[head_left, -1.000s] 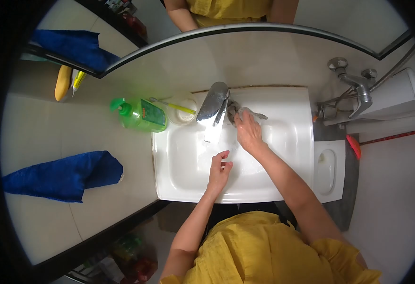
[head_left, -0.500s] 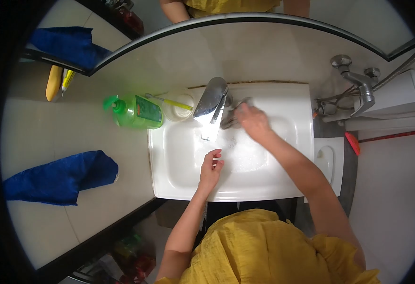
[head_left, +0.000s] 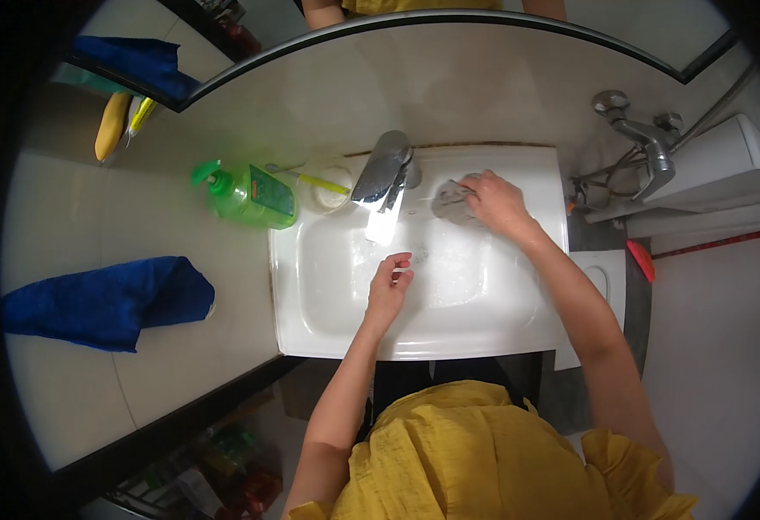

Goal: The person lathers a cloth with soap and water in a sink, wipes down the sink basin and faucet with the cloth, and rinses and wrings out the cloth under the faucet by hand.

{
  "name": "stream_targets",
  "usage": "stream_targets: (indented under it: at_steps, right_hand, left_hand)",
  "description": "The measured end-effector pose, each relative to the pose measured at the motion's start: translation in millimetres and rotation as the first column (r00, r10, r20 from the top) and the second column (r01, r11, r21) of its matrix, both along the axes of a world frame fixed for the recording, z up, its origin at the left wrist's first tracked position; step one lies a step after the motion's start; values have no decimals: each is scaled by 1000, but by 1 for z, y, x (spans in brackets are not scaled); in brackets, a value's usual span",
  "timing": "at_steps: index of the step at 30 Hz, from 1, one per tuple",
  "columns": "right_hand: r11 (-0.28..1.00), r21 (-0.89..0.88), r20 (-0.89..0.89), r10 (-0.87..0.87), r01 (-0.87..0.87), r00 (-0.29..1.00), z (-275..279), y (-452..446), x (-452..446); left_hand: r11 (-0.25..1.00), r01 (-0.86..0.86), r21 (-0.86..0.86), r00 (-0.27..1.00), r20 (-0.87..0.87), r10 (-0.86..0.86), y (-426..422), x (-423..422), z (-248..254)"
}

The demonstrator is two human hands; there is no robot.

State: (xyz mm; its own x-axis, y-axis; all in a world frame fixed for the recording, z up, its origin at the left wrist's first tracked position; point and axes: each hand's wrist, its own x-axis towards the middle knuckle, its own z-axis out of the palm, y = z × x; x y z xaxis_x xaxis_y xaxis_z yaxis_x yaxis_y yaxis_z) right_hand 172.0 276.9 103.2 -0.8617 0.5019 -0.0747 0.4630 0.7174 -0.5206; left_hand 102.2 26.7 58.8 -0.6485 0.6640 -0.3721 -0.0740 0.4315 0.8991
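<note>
A crumpled grey cloth (head_left: 454, 202) lies against the back rim of the white sink (head_left: 328, 334), right of the chrome faucet (head_left: 383, 169). My right hand (head_left: 496, 202) grips the cloth's right side with curled fingers. Over the front part of the basin hovers my left hand (head_left: 389, 290), fingers loosely bent and apart, holding nothing. Wet, soapy-looking patches show on the basin floor between the two hands.
Left of the faucet stand a cup (head_left: 324, 195) with a yellow-green toothbrush (head_left: 321, 183) and a green pump bottle (head_left: 254, 195). A blue towel (head_left: 129, 299) hangs at left. Wall taps (head_left: 649, 143) and a toilet tank (head_left: 718, 173) are at right. A mirror edge (head_left: 449, 17) spans the top.
My right hand has moved right with the cloth, from beside the faucet along the back rim. My left hand keeps nearly the same place. The whole view has shifted slightly.
</note>
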Motion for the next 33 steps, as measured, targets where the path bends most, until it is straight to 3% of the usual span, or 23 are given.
stream_targets:
  at_steps: [3,4,7,8,11,13,14,18,21,22,26,29,33]
  right_hand:
    - [994,-98,-132,34,-47,991,10,-30,-27]
    - [998,-57,-162,-39,30,986,3,-42,-39]
    - [971,14,-230,-231,240,945,-33,-70,-70]
    - [957,16,-228,-279,290,933,-41,-71,-78]
    - [953,-30,-206,-301,301,931,-50,-66,-86]
    - [958,-34,-188,-287,285,939,-51,-59,-87]
    - [959,-21,-176,-282,283,943,-53,-58,-88]
    - [952,-39,59,-302,304,952,-38,-53,-84]
    - [948,-54,176,-299,313,938,-36,-39,-74]
    - [948,-59,200,-296,313,934,-30,-34,-71]
    - [945,13,292,-316,326,903,-28,-6,-47]
    - [912,62,269,-407,406,873,-28,25,-18]
    - [898,112,206,-440,426,874,-31,29,-7]
  left_hand:
    - [999,-40,4,998,41,40,-3,-5,-8]
    - [999,-49,8,997,53,49,-2,-7,-11]
    - [985,-163,60,948,-268,173,12,-12,-13]
    - [980,-195,41,941,-272,199,19,-15,-8]
    - [984,-84,159,601,-779,177,46,-30,-9]
    - [979,-9,203,626,-762,164,65,-41,-17]
    - [984,158,-86,718,-673,-174,68,-48,-12]
    - [983,144,-113,744,-643,-183,88,-47,-25]
    - [982,151,-110,620,-763,-181,90,-26,-26]
    - [998,55,7,552,-833,-25,95,-16,-15]
    - [926,369,86,774,-580,-255,76,-50,-35]
    - [986,58,-159,610,-776,-161,75,-55,-28]
    - [980,94,-177,465,-863,-200,76,-59,-42]
